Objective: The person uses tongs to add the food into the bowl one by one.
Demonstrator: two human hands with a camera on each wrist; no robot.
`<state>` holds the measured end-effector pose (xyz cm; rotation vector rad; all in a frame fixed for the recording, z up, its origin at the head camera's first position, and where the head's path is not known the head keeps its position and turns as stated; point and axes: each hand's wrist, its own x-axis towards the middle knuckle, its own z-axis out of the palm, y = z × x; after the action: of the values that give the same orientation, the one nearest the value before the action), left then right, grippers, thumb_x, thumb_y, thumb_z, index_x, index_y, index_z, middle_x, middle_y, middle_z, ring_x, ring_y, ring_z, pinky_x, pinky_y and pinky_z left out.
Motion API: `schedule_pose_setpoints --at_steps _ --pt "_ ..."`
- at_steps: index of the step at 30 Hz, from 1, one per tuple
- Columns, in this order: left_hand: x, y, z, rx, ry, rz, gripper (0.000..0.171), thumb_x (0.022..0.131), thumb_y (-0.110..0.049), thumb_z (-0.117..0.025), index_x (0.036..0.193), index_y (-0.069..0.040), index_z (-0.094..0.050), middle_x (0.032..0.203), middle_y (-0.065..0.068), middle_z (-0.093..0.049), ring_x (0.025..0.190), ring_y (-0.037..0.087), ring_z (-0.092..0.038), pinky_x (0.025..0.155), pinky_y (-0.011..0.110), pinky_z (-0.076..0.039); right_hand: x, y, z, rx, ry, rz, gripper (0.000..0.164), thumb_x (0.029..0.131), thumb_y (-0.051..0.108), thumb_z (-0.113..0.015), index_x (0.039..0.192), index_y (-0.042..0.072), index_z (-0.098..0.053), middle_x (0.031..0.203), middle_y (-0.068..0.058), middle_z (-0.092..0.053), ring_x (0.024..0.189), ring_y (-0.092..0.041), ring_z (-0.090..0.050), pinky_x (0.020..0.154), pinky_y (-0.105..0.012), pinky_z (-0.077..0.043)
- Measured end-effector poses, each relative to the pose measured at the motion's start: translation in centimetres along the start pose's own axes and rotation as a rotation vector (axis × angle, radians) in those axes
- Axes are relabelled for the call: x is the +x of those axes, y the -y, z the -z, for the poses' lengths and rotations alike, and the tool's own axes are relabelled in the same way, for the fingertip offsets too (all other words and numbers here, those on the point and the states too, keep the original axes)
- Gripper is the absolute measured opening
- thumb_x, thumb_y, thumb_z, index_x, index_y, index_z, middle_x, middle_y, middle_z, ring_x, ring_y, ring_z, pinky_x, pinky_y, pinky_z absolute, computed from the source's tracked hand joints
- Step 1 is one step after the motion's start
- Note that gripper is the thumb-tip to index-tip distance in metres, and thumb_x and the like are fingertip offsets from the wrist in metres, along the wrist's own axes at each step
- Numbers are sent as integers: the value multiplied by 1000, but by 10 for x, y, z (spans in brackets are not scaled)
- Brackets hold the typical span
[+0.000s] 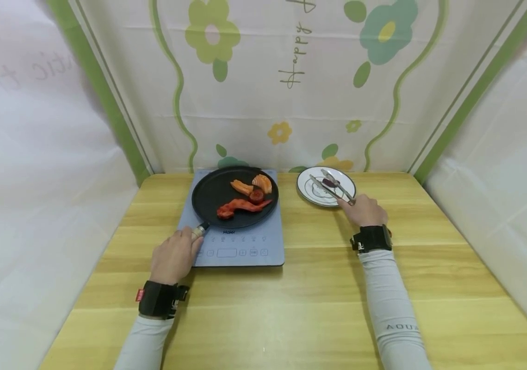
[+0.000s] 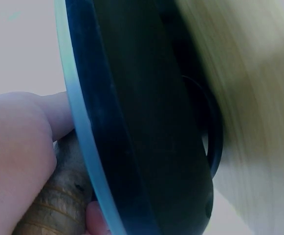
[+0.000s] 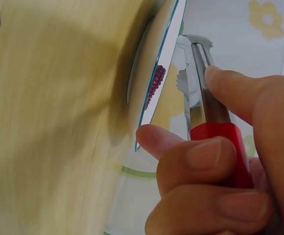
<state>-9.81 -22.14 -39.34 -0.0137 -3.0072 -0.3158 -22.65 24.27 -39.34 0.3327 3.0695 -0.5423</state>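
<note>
My left hand (image 1: 173, 257) grips the wood-look handle (image 2: 66, 196) of a round black frying pan (image 1: 212, 190). The pan sits on a flat induction cooktop (image 1: 244, 259). Toward the pan's right side lie a long red piece of food (image 1: 240, 206), a round reddish-brown piece (image 1: 256, 196) and two orange pieces, one of them striped (image 1: 262, 183). My right hand (image 1: 366, 209) holds metal tongs (image 3: 207, 93) with a red grip above a white plate (image 1: 307, 192). A dark red, kernel-textured piece (image 3: 155, 85) lies on the plate, between the spread tong arms in the head view.
Cooktop and plate stand side by side near the back edge of a wooden table (image 1: 263, 318). Behind them hangs a flowered cloth (image 1: 254, 103). White cloth walls (image 1: 22, 180) enclose the table on the left and right.
</note>
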Motion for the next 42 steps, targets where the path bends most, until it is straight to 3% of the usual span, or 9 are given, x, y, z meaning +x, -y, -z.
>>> schedule_pose_setpoints --at_steps 23,29,42 --pt "1 0 -1 -6 5 8 35 99 -41 -51 99 -5 -52 76 9 -51 60 22 -47 48 33 -31 8 -11 -12 -41 -39 -63 65 87 72 -46 68 10 -50 83 -17 -60 70 -30 -57 50 -40 -38" --pt "1 -1 -1 -3 8 6 35 99 -41 -51 99 -5 -52 76 9 -51 60 22 -47 48 33 -31 6 -10 -13 -36 -34 -96 61 91 66 -46 68 10 -50 72 -12 -55 64 -27 -54 50 -38 -37" --pt "1 1 -2 4 15 8 36 99 -41 -51 99 -5 -52 76 8 -50 60 22 -47 48 33 -31 5 -10 -14 -42 -80 -57 58 95 57 -46 73 5 -57 79 -19 -62 67 -31 -59 48 -39 -38"
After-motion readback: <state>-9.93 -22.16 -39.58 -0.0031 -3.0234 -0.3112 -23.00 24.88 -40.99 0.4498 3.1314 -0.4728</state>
